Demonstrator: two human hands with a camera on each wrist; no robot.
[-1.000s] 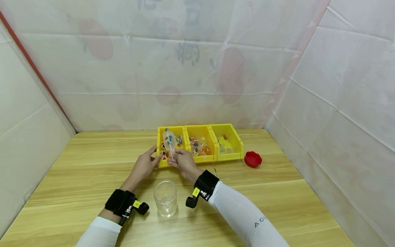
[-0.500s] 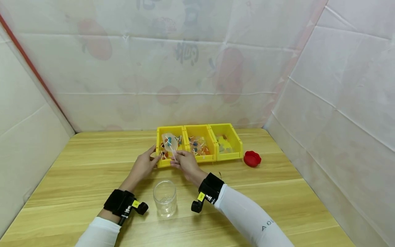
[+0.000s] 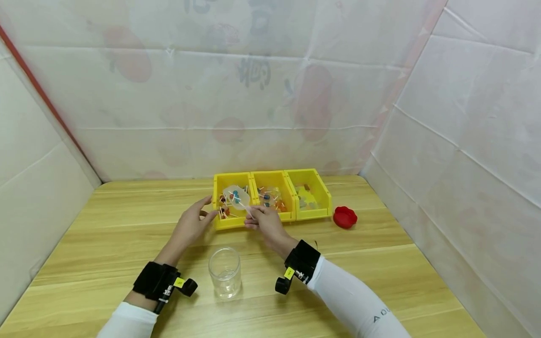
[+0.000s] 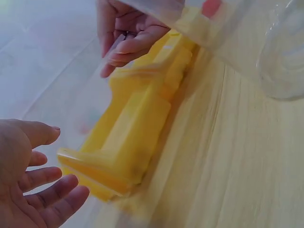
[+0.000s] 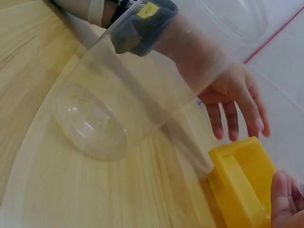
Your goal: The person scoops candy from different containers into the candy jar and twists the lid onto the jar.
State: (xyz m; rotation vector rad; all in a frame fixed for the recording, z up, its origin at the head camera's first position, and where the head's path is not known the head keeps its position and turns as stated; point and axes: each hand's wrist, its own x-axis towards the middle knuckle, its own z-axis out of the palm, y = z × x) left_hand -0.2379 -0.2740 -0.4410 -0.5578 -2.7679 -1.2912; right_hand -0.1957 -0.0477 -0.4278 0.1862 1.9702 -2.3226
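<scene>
While the left hand (image 3: 192, 227) waits near centre frame with fingers apart and relaxed, holding nothing, the right hand (image 3: 268, 225) pinches the handle of a clear scoop (image 3: 243, 203) between thumb and fingers. The left hand is just beside the outer wall of the left bin (image 3: 230, 224); whether a fingertip touches it cannot be told. The scoop's bowl is over that bin, around the middle of the frame, carrying a few small pieces (image 3: 235, 198) with blue or reddish ends and white sticks. More such pieces lie in the bin below.

Two further yellow bins adjoin it to the right: the middle bin (image 3: 281, 217) holds mixed coloured pieces, and the right bin (image 3: 314, 214) holds mostly pale ones (too small to make out clearly). Right of the bins is a red dish (image 3: 345, 217) with a scalloped edge. A clear jar (image 3: 225, 274) stands upright on the wooden table (image 3: 105, 244) at lower centre, between the forearms. Each wrist wears a black band (image 3: 154, 281).
</scene>
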